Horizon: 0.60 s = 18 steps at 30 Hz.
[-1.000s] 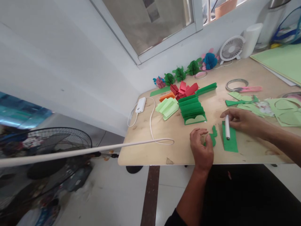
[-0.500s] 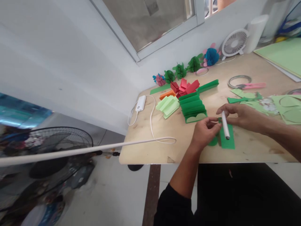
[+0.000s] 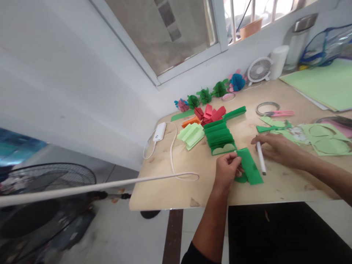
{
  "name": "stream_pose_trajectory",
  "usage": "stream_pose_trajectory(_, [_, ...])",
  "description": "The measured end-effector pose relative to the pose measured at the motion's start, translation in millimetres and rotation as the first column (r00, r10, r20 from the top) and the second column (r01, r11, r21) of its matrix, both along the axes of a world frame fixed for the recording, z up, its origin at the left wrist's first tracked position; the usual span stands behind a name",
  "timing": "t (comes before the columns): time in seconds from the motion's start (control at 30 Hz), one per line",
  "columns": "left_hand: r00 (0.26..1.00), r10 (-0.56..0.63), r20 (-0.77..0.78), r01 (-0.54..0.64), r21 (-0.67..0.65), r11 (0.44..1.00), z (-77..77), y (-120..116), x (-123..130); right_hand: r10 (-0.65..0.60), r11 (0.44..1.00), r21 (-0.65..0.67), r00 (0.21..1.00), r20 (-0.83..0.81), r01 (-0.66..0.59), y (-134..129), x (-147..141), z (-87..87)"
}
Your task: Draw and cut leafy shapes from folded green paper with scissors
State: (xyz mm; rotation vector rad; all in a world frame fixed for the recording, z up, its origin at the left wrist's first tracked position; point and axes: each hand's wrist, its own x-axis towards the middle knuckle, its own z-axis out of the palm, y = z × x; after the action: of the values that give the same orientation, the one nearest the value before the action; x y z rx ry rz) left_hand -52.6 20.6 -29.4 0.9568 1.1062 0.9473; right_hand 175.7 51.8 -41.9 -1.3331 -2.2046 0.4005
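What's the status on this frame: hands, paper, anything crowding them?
Left hand pinching the dark green strip at its top edge. Right hand holding the white pen, tip beside the strip. Green folded stack sits close behind the left hand.

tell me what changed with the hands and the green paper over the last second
The left hand came off the small green cutout and took hold of the green paper strip, which now lies slanted, clear of the white pen. A second ago the pen rested on that strip under the right hand; the right hand still holds the pen. The folded paper stacks and the cable stayed put.
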Motion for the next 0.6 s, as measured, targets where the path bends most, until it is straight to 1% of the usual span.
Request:
stream_pose_trajectory(0.1, [0.996, 0.085, 0.022, -0.085, 0.011, 0.996, -1.2, -5, -4, -0.006, 0.995, 0.103, 0.992, 0.128, -0.008, -4, 1, -5.1])
stream_pose_trajectory(0.2, [0.987, 0.156, 0.046, -0.157, 0.022, 0.987, -3.8, -10, -5, -0.024, 0.984, 0.178, 0.973, 0.231, -0.018, -5, -6, -8.5])
stream_pose_trajectory(0.3, [0.976, 0.206, 0.063, -0.208, 0.031, 0.978, -6.9, -13, -4, -0.051, 0.974, 0.225, 0.955, 0.291, -0.017, -2, -12, -9.5])
stream_pose_trajectory(0.37, [0.972, 0.226, 0.071, -0.228, 0.033, 0.973, -8.8, -14, -4, -0.069, 0.970, 0.245, 0.949, 0.307, -0.009, -2, -10, -7.5])
stream_pose_trajectory(0.43, [0.969, 0.236, 0.076, -0.239, 0.034, 0.970, -10.1, -15, -5, -0.104, 0.964, 0.264, 0.947, 0.304, 0.021, -6, 1, -3.1])
stream_pose_trajectory(0.5, [0.967, 0.240, 0.083, -0.244, 0.034, 0.969, -10.7, -16, -5, -0.175, 0.953, 0.289, 0.942, 0.287, 0.089, -15, 21, 2.4])
stream_pose_trajectory(0.57, [0.967, 0.239, 0.092, -0.243, 0.034, 0.969, -10.5, -16, -5, -0.281, 0.927, 0.322, 0.924, 0.258, 0.192, -27, 48, 6.8])
stream_pose_trajectory(0.6, [0.966, 0.239, 0.097, -0.243, 0.034, 0.969, -10.1, -17, -5, -0.362, 0.899, 0.345, 0.901, 0.238, 0.270, -34, 65, 7.7])
